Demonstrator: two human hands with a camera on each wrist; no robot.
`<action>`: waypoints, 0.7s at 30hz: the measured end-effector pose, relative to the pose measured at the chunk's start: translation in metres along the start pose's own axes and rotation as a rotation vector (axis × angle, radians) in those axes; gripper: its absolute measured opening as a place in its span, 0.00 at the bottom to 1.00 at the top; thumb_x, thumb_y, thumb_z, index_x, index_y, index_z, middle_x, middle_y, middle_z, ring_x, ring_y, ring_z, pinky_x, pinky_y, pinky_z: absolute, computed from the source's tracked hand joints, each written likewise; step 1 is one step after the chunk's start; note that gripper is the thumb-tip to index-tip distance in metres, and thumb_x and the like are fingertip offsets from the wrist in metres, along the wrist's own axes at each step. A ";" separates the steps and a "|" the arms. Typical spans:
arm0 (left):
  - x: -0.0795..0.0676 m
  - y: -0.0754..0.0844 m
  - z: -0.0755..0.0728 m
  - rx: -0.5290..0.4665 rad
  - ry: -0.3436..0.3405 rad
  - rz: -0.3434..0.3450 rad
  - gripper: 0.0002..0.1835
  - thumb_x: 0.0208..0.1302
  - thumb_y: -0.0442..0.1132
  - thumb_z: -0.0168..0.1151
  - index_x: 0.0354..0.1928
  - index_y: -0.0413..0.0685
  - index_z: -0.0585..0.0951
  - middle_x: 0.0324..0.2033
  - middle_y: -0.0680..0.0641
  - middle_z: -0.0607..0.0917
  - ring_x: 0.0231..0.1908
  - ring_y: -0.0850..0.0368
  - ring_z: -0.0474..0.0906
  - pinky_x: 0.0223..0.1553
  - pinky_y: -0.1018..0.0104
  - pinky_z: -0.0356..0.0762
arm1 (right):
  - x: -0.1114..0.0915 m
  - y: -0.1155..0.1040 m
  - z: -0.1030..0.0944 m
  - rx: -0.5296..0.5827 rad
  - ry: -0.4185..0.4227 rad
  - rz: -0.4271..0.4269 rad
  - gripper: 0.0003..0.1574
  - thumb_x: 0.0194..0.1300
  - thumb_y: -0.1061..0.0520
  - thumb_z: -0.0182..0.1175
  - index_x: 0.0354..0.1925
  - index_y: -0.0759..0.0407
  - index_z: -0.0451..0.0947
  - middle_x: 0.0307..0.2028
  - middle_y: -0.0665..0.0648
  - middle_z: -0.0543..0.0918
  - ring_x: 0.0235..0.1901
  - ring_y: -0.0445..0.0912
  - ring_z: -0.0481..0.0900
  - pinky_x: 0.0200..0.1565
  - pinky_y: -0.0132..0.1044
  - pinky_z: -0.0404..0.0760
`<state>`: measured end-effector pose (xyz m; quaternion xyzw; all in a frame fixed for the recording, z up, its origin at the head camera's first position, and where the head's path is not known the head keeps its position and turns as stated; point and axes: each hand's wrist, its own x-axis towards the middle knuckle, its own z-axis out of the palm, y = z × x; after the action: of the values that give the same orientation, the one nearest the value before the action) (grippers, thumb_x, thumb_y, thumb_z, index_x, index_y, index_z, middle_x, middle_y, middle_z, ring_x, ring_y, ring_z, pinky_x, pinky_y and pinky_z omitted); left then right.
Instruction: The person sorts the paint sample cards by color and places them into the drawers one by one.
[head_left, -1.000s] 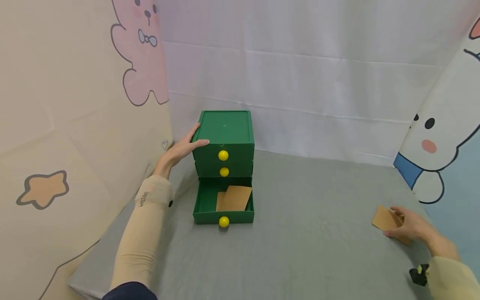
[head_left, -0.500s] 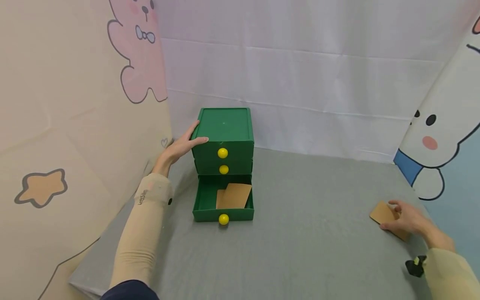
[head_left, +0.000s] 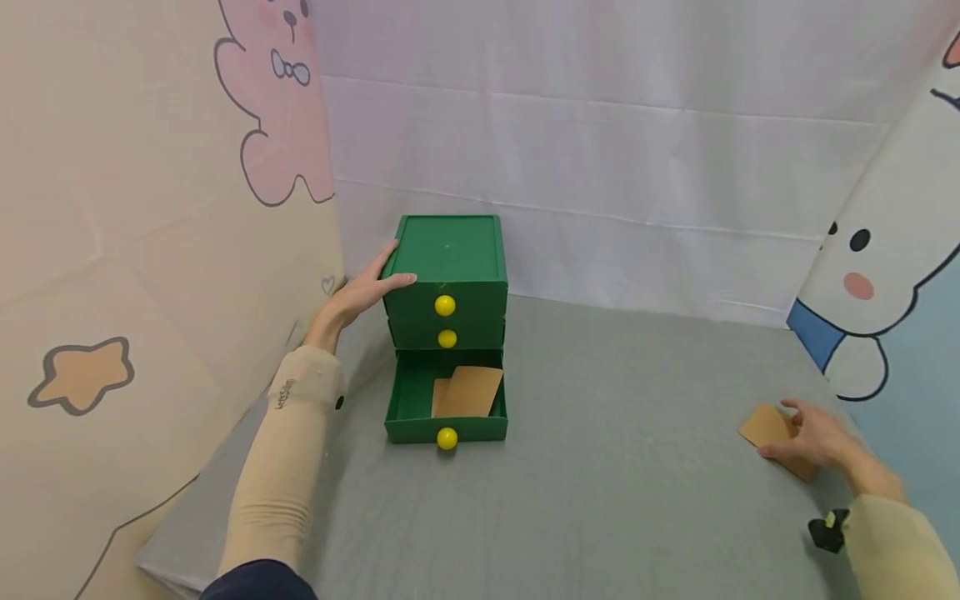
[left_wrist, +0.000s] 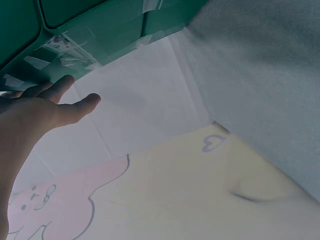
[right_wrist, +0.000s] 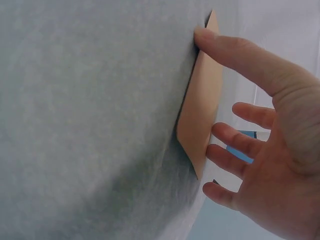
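Note:
A green drawer cabinet (head_left: 450,246) with yellow round knobs stands left of centre in the head view. My left hand (head_left: 360,298) rests on its upper left corner, thumb over the top front edge and fingers along the side. In the left wrist view, these fingers (left_wrist: 62,90) touch the taped side. At the far right, my right hand (head_left: 813,437) spans a thin brown kraft card (head_left: 768,427) close over the cloth. The right wrist view has my thumb on one long edge of the card (right_wrist: 202,95) and fingertips at the opposite edge.
The bottom drawer (head_left: 405,431) is pulled out, with two brown cards (head_left: 471,393) lying inside. Its two upper drawers are closed. Grey cloth (head_left: 600,467) covers the table. Printed fabric walls (head_left: 172,217) stand at left, back and right.
My right hand has shifted slightly left and away from me over the card. The left hand stays on the cabinet, and the drawer has not moved. The head view has tilted slightly.

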<state>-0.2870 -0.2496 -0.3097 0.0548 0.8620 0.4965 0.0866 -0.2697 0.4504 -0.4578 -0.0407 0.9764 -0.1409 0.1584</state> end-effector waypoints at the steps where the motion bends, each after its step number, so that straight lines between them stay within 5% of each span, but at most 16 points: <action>1: 0.000 0.000 0.000 -0.002 0.001 0.003 0.47 0.69 0.54 0.53 0.77 0.60 0.33 0.77 0.50 0.32 0.77 0.46 0.29 0.73 0.37 0.37 | 0.000 0.000 -0.001 -0.002 0.000 0.001 0.76 0.42 0.27 0.71 0.63 0.81 0.50 0.53 0.87 0.65 0.47 0.74 0.67 0.44 0.67 0.71; 10: 0.000 0.000 0.000 0.004 -0.005 0.002 0.48 0.68 0.55 0.53 0.77 0.60 0.33 0.77 0.50 0.32 0.77 0.46 0.29 0.73 0.37 0.37 | -0.004 -0.012 -0.001 0.003 0.002 0.012 0.70 0.49 0.29 0.68 0.64 0.79 0.50 0.51 0.87 0.63 0.47 0.75 0.63 0.43 0.67 0.69; 21: -0.002 0.002 0.000 -0.006 -0.008 0.000 0.48 0.69 0.54 0.53 0.77 0.60 0.33 0.77 0.49 0.32 0.77 0.46 0.29 0.74 0.38 0.37 | -0.008 -0.040 -0.005 -0.012 0.099 -0.030 0.68 0.51 0.30 0.67 0.63 0.81 0.53 0.54 0.87 0.66 0.48 0.73 0.70 0.42 0.62 0.74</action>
<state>-0.2853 -0.2493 -0.3076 0.0565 0.8602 0.4987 0.0903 -0.2624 0.4144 -0.4389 -0.0493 0.9832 -0.1390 0.1077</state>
